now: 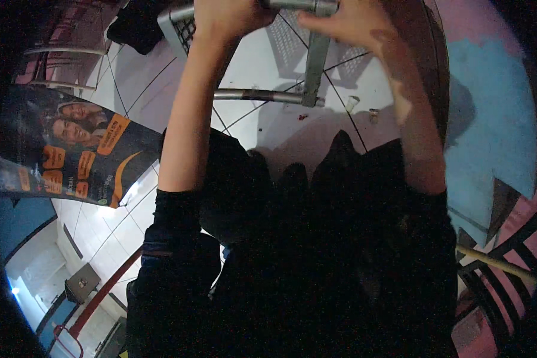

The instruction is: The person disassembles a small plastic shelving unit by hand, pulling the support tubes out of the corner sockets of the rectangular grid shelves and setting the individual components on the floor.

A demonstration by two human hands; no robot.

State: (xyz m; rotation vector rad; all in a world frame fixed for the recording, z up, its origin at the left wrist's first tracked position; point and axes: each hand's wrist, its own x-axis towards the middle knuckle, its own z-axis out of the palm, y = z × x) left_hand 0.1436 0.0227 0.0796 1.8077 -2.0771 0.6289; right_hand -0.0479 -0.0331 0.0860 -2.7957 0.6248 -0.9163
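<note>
At the top edge, a grey tubular metal frame point(317, 59) stands over the tiled floor, with a flat upright and a curved lower tube. A perforated panel is attached at its left end. My left hand point(232, 17) is closed around the upper tube, its fingers partly cut off by the picture's edge. Farther right, my right hand point(355, 25) holds the same frame near the tube's end, thumb stretched along below it. The right hand's other fingers are mostly out of the picture. Both forearms reach up from dark sleeves.
A dark printed banner point(71, 146) with orange patches is on the left. Small scraps point(352, 103) lie on the tiles point(238, 116) beneath the frame. Pink and blue wall point(489, 113) rises at right, with black slats point(495, 292) lower down. A red bar point(104, 292) slants at lower left.
</note>
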